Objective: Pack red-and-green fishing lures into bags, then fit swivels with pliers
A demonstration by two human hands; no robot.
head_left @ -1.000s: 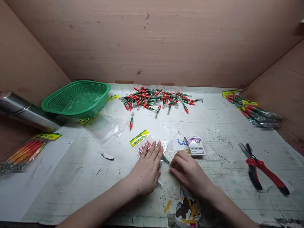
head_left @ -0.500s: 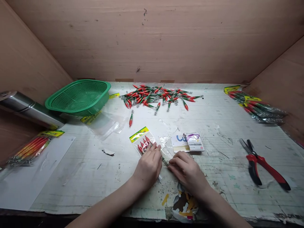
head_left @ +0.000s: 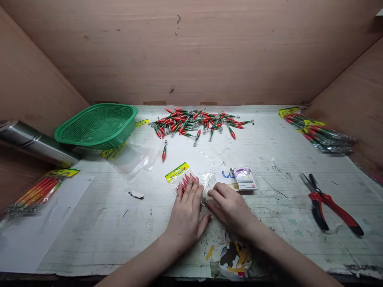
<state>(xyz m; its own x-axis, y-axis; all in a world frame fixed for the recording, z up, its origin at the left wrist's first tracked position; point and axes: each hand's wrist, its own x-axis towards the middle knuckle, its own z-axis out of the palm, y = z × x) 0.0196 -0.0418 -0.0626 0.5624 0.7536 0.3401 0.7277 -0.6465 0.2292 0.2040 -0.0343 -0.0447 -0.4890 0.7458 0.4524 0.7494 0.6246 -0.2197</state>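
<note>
In front of me lies a clear plastic bag point(head_left: 177, 173) with a yellow-green header card, holding several red-tipped squid lures. My left hand point(head_left: 184, 211) rests flat on it with the fingers spread, covering the lures' lower parts. At the bag's lower right side my right hand point(head_left: 231, 205) is closed, its thumb and fingertips pinched at the bag's edge. The exact grip is partly hidden. Beyond the hands, a loose pile of red and green squid lures point(head_left: 187, 119) spreads across the table, and a single lure point(head_left: 164, 151) lies apart, nearer to me.
A green basket point(head_left: 95, 140) and empty header bags point(head_left: 131, 161) sit at the left, near a metal flask point(head_left: 36, 143). Filled lure bags point(head_left: 42, 191) lie at far left; more packed bags point(head_left: 323, 133) at right. A small box point(head_left: 247, 179) and red-handled pliers point(head_left: 320, 197) lie rightward.
My left hand has flattened out over the bag, with its fingers and thumb spreading. The right hand has shifted slightly left and up along the bag's edge. The view has tilted a little.
</note>
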